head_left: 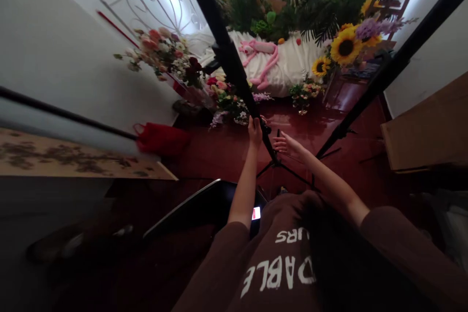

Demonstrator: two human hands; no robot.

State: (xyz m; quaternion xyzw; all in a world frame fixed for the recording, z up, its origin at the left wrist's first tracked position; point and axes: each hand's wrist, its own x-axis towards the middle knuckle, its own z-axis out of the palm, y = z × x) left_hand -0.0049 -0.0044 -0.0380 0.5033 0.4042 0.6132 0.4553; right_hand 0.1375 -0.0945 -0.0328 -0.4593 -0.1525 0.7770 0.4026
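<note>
A black light stand rises in front of me, its pole leaning to the upper left and its thin legs spread on the floor. Around the lower part of that pole, just beside a knob, my left hand is closed. My right hand hovers a little to the right of the pole, fingers stretched out and holding nothing. A second black stand slants up to the right, apart from both hands.
Flower bunches and sunflowers flank a white-draped bed with a pink plush toy. A red bag lies left, a cardboard box stands right. A dark flat panel is near my left arm.
</note>
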